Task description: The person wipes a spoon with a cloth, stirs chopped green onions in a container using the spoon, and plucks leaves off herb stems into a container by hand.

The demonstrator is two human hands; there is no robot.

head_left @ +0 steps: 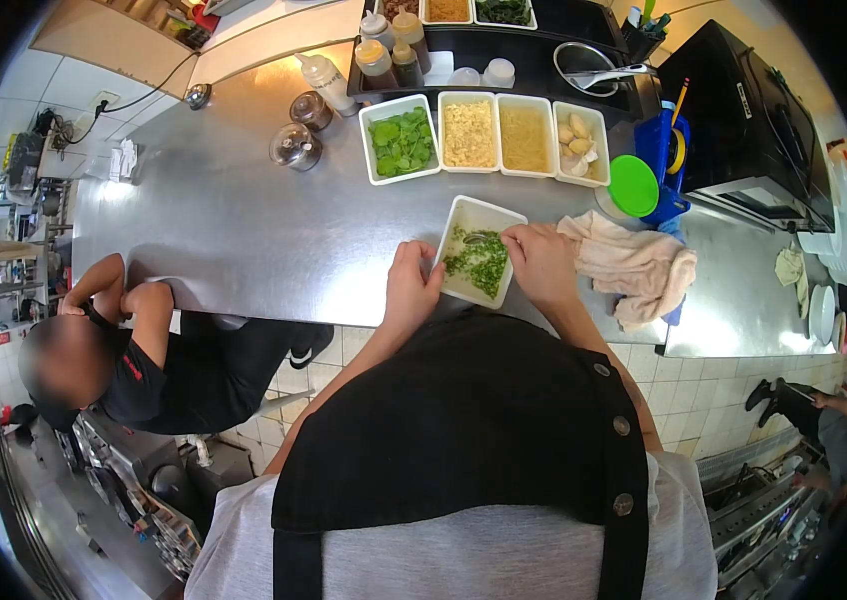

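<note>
A white rectangular container (459,218) stands near the front edge of the steel counter, with chopped green herbs (479,265) inside. My left hand (412,282) grips its left side, fingers closed against the wall. At the container's right rim is my right hand (546,265), its fingers pinched around what looks like the handle of a metal spoon (476,239). The spoon's bowl rests among the herbs; its handle is mostly hidden by my fingers. Just right of that hand lies a crumpled beige towel (629,262).
Behind stand white tubs of green leaves (401,140), minced garlic (469,132), a yellowish paste (526,137) and pale pieces (578,140). Sauce bottles (376,62), glass jars (295,147) and a green-lidded tub (633,187) surround them. A person (174,350) leans at the counter's left.
</note>
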